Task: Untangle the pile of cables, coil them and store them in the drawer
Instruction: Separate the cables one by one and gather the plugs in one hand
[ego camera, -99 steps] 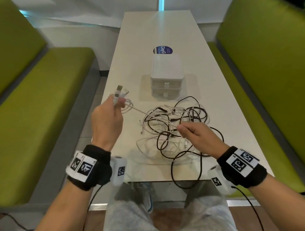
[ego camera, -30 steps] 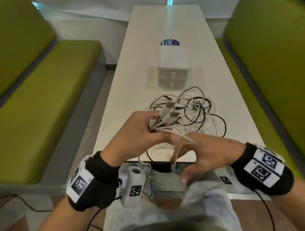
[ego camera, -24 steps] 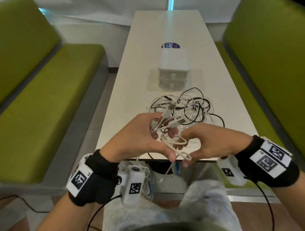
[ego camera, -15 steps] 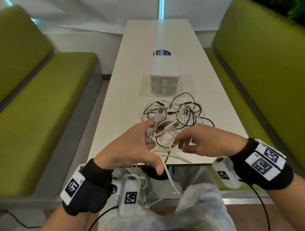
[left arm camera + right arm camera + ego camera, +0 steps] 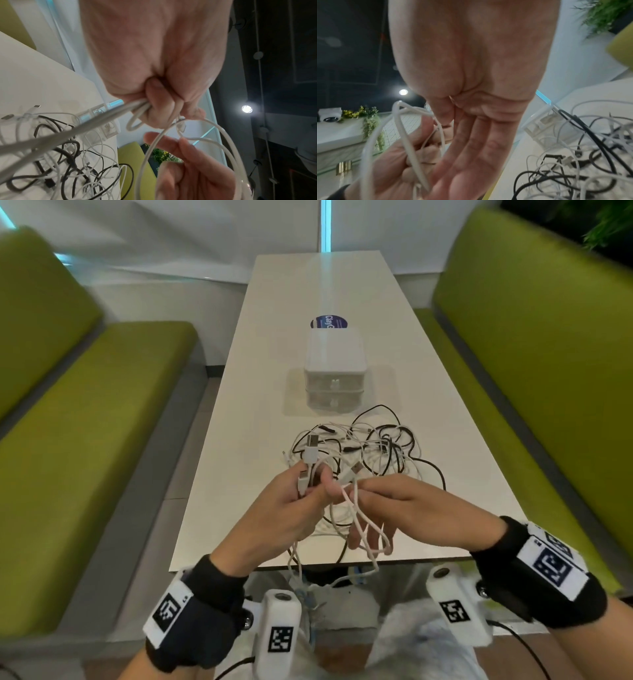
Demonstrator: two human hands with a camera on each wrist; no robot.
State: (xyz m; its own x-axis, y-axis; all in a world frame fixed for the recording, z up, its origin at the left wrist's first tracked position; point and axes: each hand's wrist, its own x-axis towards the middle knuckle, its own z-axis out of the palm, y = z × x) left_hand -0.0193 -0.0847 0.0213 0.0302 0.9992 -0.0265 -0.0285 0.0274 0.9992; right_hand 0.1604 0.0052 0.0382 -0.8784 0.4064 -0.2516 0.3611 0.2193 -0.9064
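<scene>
A tangled pile of black and white cables point(image 5: 373, 450) lies on the white table point(image 5: 239, 474), in front of a small white drawer unit point(image 5: 334, 371) whose drawers are closed. My left hand point(image 5: 308, 484) hovers above the table's near edge and grips a bundle of white cable point(image 5: 137, 108), with USB plugs point(image 5: 310, 448) sticking up from the fist. My right hand point(image 5: 352, 494) is right beside it and pinches a loop of the same white cable point(image 5: 371, 535), which drapes over its straight lower fingers point(image 5: 471, 142). More white cable hangs below the table edge.
A round blue sticker point(image 5: 327, 321) lies behind the drawer unit. Green benches point(image 5: 85, 440) run along both sides of the narrow table point(image 5: 513, 422). The person's lap in grey clothing point(image 5: 411, 645) sits under the near edge.
The right hand has closed in on the left and now carries a fresh loop of white cable. The left hand still grips the plug ends, held a little higher.
</scene>
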